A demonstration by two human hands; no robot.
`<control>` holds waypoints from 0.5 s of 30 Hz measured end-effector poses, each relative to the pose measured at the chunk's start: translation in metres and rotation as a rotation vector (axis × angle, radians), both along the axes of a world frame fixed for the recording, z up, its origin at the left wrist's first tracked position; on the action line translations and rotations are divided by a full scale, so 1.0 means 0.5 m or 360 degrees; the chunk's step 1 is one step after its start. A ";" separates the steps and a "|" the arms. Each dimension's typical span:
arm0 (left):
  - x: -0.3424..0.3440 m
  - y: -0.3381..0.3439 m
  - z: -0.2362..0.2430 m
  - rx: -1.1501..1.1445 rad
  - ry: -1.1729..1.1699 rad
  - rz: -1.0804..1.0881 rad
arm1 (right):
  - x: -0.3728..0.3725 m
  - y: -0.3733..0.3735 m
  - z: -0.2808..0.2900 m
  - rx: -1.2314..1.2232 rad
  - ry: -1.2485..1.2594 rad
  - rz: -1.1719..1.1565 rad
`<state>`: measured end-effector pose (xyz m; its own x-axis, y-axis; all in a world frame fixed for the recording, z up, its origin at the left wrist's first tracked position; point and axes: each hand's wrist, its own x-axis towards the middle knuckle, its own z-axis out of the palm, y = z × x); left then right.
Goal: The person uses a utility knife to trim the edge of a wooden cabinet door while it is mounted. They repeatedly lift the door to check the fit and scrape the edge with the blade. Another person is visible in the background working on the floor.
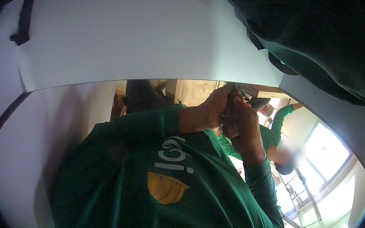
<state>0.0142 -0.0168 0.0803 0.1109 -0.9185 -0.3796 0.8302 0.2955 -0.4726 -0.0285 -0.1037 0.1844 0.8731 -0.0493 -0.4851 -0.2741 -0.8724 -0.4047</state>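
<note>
Both hands bunched at the white panel's lower edge, grip content unclear

We have the white panel [133,34] across the top of the head view: smooth, matte, broad, lower edge drawn as a long curve by the fisheye. Our left hand [211,109] and right hand [243,126] sit close together at that edge, right of centre. Fingers curled on both, the right more fist-like. Can't tell whether either grips anything; the fingertips are dark and partly hidden.

Behind the hands: a flat board [190,90] with pale wood grain, and a block with a layered, ply-like edge [272,95].

We're in a green sweatshirt [133,166], soft knit, folds across the front, yellow helmet print [166,188], pale lettering. Upper right: heavy dark cloth [325,44], loose drape, rounded folds. Left side: narrow black strip [26,15] against white surfaces, straight-sided with a wider end.

Beyond our right hand: co-worker in a green sleeve [282,119], arm raised. Past them, a bright rectangular window [328,151] and a metal ladder [314,210], tubular rails, dull shine.
</note>
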 end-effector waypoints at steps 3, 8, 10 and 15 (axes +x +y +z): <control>0.014 0.016 -0.011 0.0092 -0.0168 -0.0072 | 0.015 0.030 0.014 0.0186 0.0208 -0.0280; -0.001 -0.014 -0.009 0.0200 -0.0192 0.0045 | 0.034 0.015 0.010 0.0298 0.0116 -0.0321; -0.001 -0.001 -0.026 0.0010 -0.0164 0.0046 | 0.024 0.006 0.005 0.0766 0.0464 -0.1179; -0.018 -0.009 -0.024 0.0210 -0.0305 0.0024 | 0.018 -0.005 -0.024 0.0140 -0.0119 -0.0029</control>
<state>0.0051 -0.0215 0.0685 0.2059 -0.8600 -0.4669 0.8961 0.3574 -0.2632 -0.0197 -0.1065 0.1722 0.9064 -0.0254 -0.4216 -0.2556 -0.8277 -0.4996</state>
